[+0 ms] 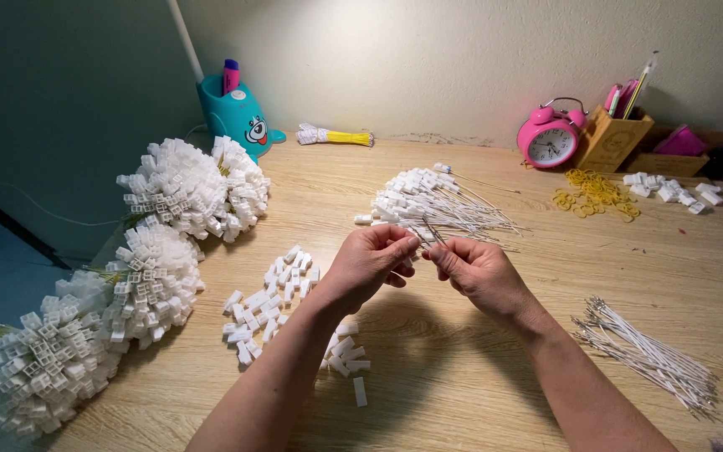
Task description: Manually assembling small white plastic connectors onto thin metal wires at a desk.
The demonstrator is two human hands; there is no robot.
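White wire (431,229), thin and pale with a bare metal tip, sits pinched between both hands above the middle of the wooden table (462,393); it slants up from the fingertips toward the pile behind. It is so slim that only a short stretch shows clear of the fingers.

Going down in size from the table: big round bundles of finished pieces (127,285), white plastic housings packed like flower heads on their wire stems, lie along the left edge. A heap of assembled wires (433,205), each capped with a white housing, spreads just beyond the hands. Bare white wires (650,356) with metal ends lie fanned out to the right, well apart from the hands. Loose white housings (274,305), small open-ended rectangular shells, are scattered under and left of the left forearm.

The left hand (366,264) is curled, thumb and fingers closed together on the wire and on what looks like a small white housing, mostly hidden. The right hand (479,272) has thumb and forefinger clamped on the wire close beside the left fingertips, nearly touching them.

At the back stand a teal pen holder (236,113), a pink alarm clock (550,138), a wooden box (612,138) and yellow rubber bands (592,192).
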